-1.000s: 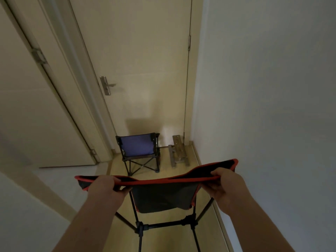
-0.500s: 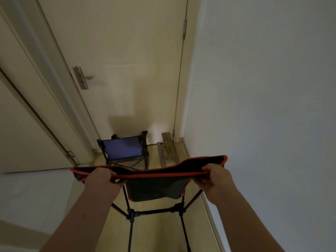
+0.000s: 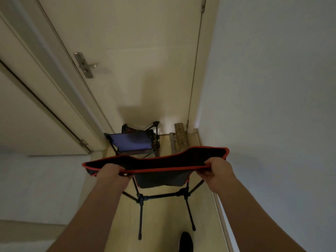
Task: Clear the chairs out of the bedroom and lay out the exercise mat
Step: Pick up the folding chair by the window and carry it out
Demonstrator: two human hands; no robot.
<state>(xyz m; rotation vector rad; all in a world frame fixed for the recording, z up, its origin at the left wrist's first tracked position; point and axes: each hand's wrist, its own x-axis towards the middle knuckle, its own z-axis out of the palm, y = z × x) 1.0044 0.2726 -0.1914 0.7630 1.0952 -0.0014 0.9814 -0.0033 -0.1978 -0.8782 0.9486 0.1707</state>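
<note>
Narrow and dim, the hallway runs between a plain wall on the right and a closed door (image 3: 138, 51) at its far end, with pale flooring (image 3: 163, 224) underfoot. Against that door stands a small blue folding chair (image 3: 131, 142), with a low wooden rack (image 3: 179, 139) just beside it by the door frame. Nearer the camera, a black folding chair (image 3: 156, 166) with red trim is carried by its top edge: the left hand (image 3: 112, 174) has its fingers curled tight over the fabric rim at one end, and the right hand (image 3: 217, 172) is clenched on the rim at the other. Its thin legs hang over the floor, and whether they touch it cannot be told. Judging by this, one chair is already parked outside the bedroom and a second is close to joining it, so the clearing step looks well along. No exercise mat shows anywhere, so laying it out appears to be left, and whether more chairs wait inside cannot be told.
</note>
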